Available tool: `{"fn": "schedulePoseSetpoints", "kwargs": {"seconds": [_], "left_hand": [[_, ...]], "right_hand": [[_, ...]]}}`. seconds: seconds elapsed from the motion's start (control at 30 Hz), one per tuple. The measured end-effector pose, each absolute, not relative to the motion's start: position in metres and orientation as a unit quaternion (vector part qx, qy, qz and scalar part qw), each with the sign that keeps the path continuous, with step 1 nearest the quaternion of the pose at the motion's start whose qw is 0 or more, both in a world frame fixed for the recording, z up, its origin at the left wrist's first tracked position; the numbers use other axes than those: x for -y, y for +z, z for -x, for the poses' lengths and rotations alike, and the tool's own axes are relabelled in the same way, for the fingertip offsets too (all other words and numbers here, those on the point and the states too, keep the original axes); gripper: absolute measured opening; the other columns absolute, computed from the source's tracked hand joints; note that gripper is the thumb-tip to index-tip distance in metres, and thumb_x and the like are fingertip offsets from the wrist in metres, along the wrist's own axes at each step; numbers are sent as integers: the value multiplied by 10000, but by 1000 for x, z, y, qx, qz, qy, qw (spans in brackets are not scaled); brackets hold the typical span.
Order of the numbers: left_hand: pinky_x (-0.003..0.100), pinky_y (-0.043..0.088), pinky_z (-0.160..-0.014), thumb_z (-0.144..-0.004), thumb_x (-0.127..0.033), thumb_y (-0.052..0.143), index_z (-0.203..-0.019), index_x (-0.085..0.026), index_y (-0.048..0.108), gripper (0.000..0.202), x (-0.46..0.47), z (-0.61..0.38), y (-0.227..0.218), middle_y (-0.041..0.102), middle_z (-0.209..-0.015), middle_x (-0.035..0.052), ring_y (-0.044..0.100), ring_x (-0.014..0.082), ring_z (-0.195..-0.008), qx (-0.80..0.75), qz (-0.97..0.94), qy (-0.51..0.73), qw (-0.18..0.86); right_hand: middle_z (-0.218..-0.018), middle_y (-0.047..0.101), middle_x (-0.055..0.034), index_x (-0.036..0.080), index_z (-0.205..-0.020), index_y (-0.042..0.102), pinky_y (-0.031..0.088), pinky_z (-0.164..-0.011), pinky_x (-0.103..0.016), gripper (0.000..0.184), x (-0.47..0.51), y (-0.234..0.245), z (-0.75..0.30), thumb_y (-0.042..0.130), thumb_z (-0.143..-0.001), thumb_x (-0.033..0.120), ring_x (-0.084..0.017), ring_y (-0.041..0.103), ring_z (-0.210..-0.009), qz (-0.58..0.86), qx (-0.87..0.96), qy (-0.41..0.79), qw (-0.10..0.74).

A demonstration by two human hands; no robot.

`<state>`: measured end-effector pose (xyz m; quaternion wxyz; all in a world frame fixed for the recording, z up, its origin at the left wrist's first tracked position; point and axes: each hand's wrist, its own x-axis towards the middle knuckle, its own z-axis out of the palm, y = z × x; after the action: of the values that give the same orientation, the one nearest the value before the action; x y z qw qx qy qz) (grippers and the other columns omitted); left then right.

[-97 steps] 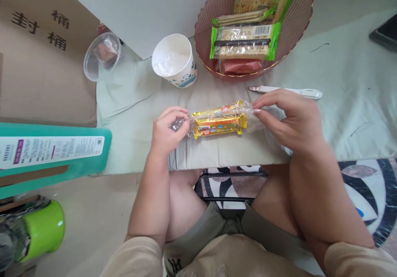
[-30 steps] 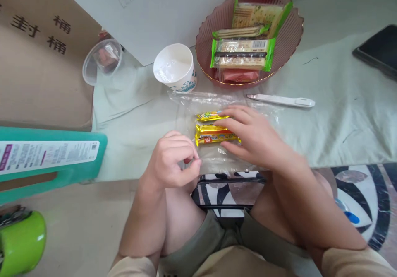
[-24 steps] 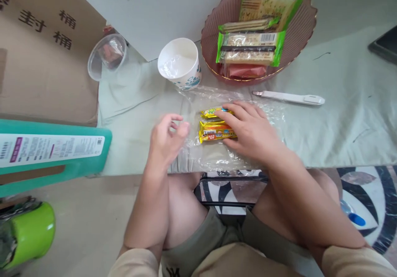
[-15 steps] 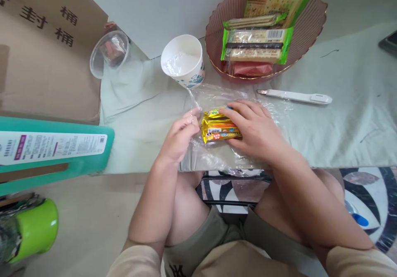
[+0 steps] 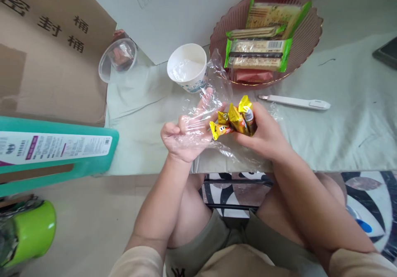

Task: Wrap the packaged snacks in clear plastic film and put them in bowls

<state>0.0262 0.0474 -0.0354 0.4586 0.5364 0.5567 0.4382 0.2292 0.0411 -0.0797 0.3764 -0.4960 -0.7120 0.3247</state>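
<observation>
Yellow packets (image 5: 238,119) (several), gripped in right hand (image 5: 265,131), near left hand (image 5: 188,141)

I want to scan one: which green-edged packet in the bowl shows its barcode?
The front green-edged packet, with the dark stripe along it and barcode at its upper right. The green-edged packets behind it show none.

Soft, fairly even light keeps shadows faint. Bright glints streak the clear film (image 5: 218,80) over the left hand (image 5: 187,138), and the yellow packets (image 5: 240,117) in the right hand (image 5: 265,132) shine. Far to that hand's right, a dark device (image 5: 387,54) looks blurred and stretched at the frame's edge.
</observation>
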Motion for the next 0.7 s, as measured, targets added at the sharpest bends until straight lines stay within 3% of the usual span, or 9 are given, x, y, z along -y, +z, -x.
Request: {"fn": "schedulePoseSetpoints", "kwargs": {"seconds": [0.07,0.23,0.37,0.47,0.6,0.7], "left_hand": [[476,637,-733,-982,-426,421,-650,-206,475,402,-49,-31,-38,746,-1145,62,748,271,-1051,-557,-536,441,456],[467,643,-802,-973,-367,465,-720,-223,534,299,-49,-49,-37,738,-1212,33,702,271,-1203,-550,-527,415,497],[511,639,-867,-986,-335,429,-675,-220,502,340,-49,-58,-33,765,-1103,43,709,267,-1197,-562,-496,430,503],[490,632,-892,-987,-323,390,-656,-224,506,364,-51,-55,-32,760,-1123,29,692,243,-1222,-537,-496,426,533],[472,614,-935,-968,-406,382,-602,-224,507,427,-57,-40,-36,756,-1141,23,692,216,-1179,-522,-505,465,507],[525,594,-969,-947,-539,332,-517,-201,420,554,-61,-33,-38,772,-1105,33,700,225,-1130,-477,-482,523,516]], "right_hand": [[-1003,679,-60,241,-1079,565,543,-806,-414,365,-42,-81,-226,690,-739,290,-269,654,-935,509,699,327,382],[-1146,698,-75,252,-1246,542,554,-872,-417,568,-39,-83,-219,748,-721,320,-269,681,-1004,506,667,329,437],[-985,700,-19,257,-1147,571,542,-753,-356,478,-38,-81,-222,740,-702,296,-211,656,-835,540,611,348,463],[-924,671,-2,248,-1079,568,539,-747,-364,449,-40,-82,-224,763,-682,328,-193,628,-785,541,567,370,498],[-1006,704,-27,256,-1089,563,574,-838,-402,457,-40,-90,-223,785,-707,372,-217,688,-889,504,486,449,555],[-1130,744,-61,271,-1139,581,592,-940,-453,444,-32,-89,-232,771,-765,415,-262,735,-1051,460,427,497,599]]}}
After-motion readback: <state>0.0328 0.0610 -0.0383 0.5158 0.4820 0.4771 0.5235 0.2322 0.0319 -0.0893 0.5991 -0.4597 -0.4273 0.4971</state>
